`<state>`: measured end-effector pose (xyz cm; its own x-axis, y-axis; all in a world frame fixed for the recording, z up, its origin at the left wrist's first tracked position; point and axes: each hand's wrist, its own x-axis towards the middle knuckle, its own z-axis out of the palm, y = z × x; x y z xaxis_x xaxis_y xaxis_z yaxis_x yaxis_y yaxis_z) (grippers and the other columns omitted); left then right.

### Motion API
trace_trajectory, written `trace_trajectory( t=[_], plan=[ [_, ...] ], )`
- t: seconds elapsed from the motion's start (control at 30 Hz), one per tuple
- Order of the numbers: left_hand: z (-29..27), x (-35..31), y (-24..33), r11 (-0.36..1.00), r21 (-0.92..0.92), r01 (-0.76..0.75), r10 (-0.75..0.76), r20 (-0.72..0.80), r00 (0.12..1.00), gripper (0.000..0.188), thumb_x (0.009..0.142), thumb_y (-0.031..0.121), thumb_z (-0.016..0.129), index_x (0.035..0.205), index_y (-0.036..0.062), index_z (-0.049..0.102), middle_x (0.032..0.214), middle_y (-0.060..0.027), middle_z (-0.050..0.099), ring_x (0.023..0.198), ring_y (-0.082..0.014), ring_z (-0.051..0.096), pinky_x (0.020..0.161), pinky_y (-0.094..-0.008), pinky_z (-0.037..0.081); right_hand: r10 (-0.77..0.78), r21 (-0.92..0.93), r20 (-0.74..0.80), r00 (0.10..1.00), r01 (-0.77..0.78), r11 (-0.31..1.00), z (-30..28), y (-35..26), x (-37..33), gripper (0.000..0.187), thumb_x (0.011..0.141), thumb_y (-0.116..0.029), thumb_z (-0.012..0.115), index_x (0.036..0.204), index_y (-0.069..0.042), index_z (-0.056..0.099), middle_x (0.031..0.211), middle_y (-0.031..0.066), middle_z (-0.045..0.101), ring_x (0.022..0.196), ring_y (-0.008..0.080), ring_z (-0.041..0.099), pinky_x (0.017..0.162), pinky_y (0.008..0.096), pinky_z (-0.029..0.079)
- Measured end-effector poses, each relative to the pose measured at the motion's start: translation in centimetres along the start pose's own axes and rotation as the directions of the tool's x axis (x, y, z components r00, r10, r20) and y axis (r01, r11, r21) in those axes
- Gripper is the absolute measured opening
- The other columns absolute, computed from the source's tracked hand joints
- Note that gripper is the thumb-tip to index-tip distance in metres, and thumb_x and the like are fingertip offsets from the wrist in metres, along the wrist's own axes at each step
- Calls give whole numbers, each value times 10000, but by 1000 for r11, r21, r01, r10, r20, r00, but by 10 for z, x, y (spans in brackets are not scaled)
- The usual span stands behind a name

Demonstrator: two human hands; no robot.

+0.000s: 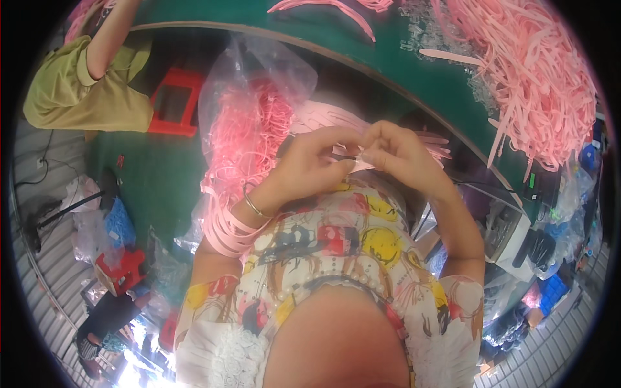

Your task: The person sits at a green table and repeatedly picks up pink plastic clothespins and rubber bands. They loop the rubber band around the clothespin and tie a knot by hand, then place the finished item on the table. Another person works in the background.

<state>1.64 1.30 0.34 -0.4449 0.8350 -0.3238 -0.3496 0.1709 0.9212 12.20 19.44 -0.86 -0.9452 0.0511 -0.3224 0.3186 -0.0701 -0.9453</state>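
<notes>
Close in front of my body, my two hands meet fingertip to fingertip. My left hand (314,161) is closed in a pinch on a flat pink strap (363,166), whose end shows below the fingertips. Against it, my right hand (402,157) pinches with thumb and bent fingers; a small pale, glassy bit shows there, too small to name. More pink straps (330,116) lie just beyond my hands, fanning out to the right behind my right hand. Several pink strap loops (223,226) hang over my left forearm, behind a bracelet.
A green table (388,55) curves ahead, bearing a big heap of pink straps (530,77) and small clear plastic pieces (427,29). A clear bag of pink strands (249,123) stands left of my hands. Beyond are a red stool (174,103) and another person's arm (110,42).
</notes>
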Motion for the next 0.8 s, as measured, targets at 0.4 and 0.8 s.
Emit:
trace_trajectory(
  t=[0.4,0.8],
  plan=[
    [-5,-1,-3,852,411,-325,325,71,943,243,796,49,666,1030,-20,665,906,-105,664,832,-162,627,678,-260,481,-78,-196,106,991,98,976,-4,-2,-1,143,858,-114,575,861,11,644,722,81,612,695,123,575,617,307,451],
    [9,8,-18,998,-40,-48,40,-181,983,172,884,51,617,1029,-27,667,929,-48,665,783,-83,601,669,-227,498,-713,-731,-94,694,438,523,13,18,8,96,759,-65,671,837,-36,623,762,113,625,688,303,597,598,386,422]
  ],
)
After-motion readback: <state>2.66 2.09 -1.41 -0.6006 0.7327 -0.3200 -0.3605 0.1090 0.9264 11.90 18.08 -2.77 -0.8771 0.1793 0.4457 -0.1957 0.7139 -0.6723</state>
